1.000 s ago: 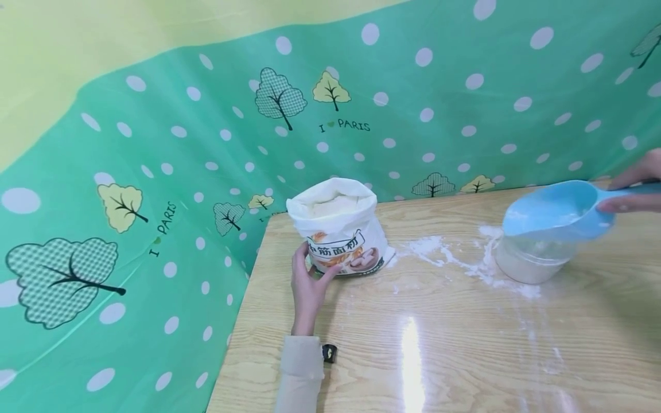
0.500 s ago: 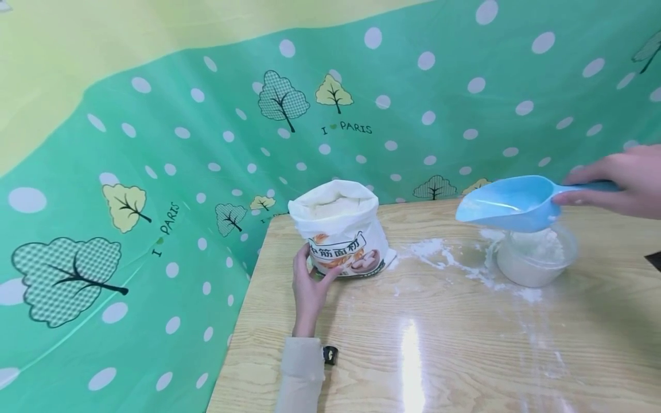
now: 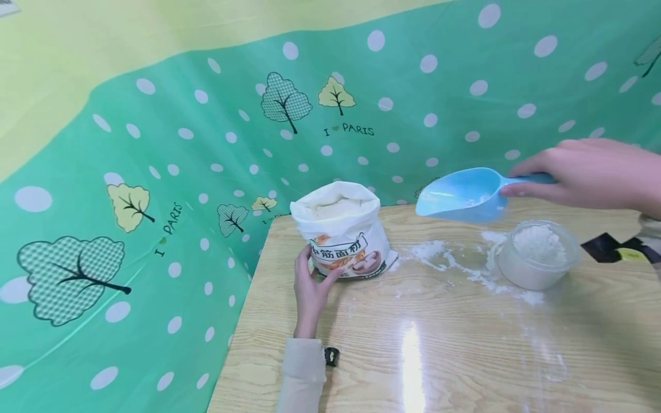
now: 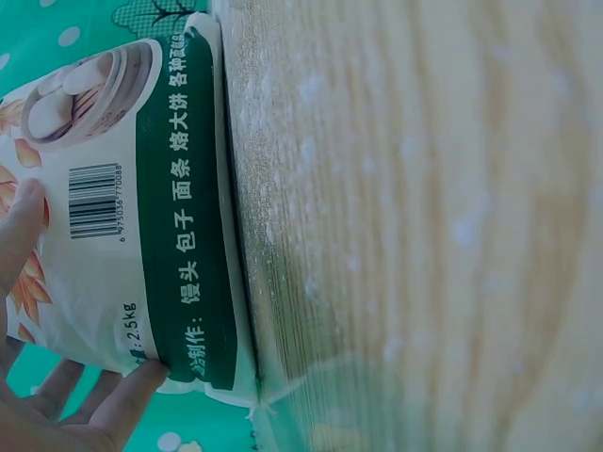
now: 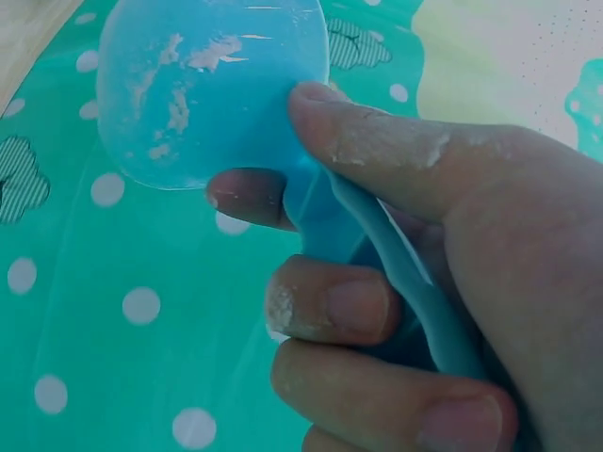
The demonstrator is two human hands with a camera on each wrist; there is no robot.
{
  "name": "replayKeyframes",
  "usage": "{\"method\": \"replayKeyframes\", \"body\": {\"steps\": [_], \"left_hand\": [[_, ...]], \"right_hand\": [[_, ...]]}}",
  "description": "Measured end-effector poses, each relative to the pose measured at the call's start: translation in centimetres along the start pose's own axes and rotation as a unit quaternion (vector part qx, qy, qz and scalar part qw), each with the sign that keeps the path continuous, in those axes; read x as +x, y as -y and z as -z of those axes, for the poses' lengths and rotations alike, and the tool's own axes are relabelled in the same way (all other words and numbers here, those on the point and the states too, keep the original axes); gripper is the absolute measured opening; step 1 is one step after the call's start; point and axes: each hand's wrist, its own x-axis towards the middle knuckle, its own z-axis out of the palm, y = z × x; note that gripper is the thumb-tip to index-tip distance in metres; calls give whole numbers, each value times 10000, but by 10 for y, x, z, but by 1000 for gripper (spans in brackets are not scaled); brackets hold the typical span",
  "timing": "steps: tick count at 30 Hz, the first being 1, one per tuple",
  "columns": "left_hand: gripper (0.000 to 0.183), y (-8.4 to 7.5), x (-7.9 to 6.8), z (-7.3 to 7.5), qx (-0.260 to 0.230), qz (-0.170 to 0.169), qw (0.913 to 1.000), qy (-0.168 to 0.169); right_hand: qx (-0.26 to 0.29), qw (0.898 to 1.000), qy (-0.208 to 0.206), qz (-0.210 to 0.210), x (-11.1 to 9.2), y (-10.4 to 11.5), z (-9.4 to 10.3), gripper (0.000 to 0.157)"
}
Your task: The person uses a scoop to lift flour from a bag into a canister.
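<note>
A white flour bag (image 3: 338, 238) stands upright with its top rolled wide and pale flour (image 3: 338, 209) inside. My left hand (image 3: 311, 287) holds its lower left side, thumb on the printed front and fingers round the edge; the left wrist view shows those fingers (image 4: 122, 405) near the base. In my right hand (image 3: 583, 172) I grip the handle of a blue scoop (image 3: 459, 195), held in the air between bag and tub. Only flour traces (image 5: 179, 108) cling inside the scoop in the right wrist view. A clear round tub (image 3: 534, 272) holds heaped flour below my right hand.
Spilled flour (image 3: 431, 249) streaks the wooden table (image 3: 361, 355) from the bag to the tub. Behind and to the left hangs a green dotted curtain (image 3: 232, 172), close to the table's back and left edges.
My right hand has carried the scoop leftward from above the tub toward the bag, uncovering the flour heap in the tub. My left hand has stayed on the bag.
</note>
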Motion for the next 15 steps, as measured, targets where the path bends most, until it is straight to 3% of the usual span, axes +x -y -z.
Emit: {"method": "replayKeyframes", "body": {"steps": [15], "left_hand": [[91,-2,-1,4,21,59,10000,60]], "right_hand": [[323,9962,-267,765,36,50,21,45]]}}
